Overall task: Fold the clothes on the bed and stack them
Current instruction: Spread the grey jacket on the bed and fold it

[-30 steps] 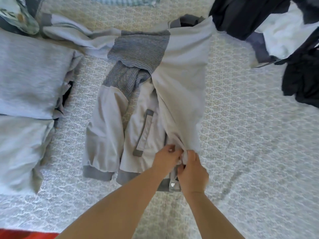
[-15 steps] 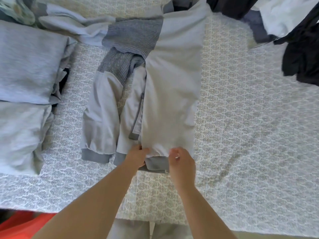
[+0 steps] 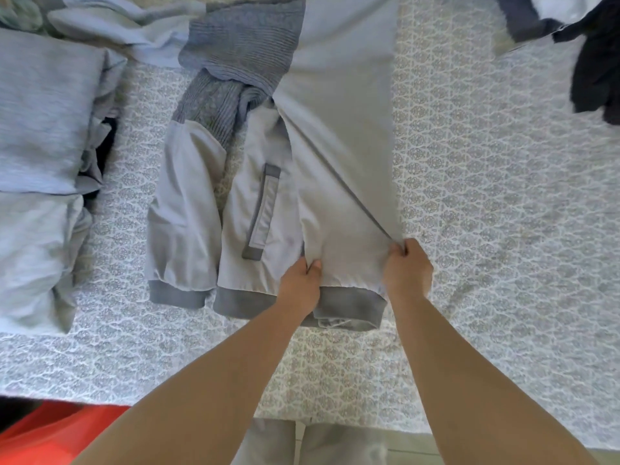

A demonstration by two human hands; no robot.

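Your two bare forearms reach forward over the near edge of the bed, close together. Your left hand pinches the pale fabric of the grey jacket just above its darker ribbed hem, thumb and fingers curled into a fold. Your right hand grips the folded-over panel at its right edge, fingers curled round the cloth so a taut crease runs up and away from it. No label or writing can be read on the jacket; a welt pocket with darker ends shows on its front. The jacket lies in the middle of the bed, hem toward you, one sleeve lying alongside on the left. The bedspread is white with a grey lattice pattern. To the left sits a stack of folded grey clothes; at the far right lie dark garments.
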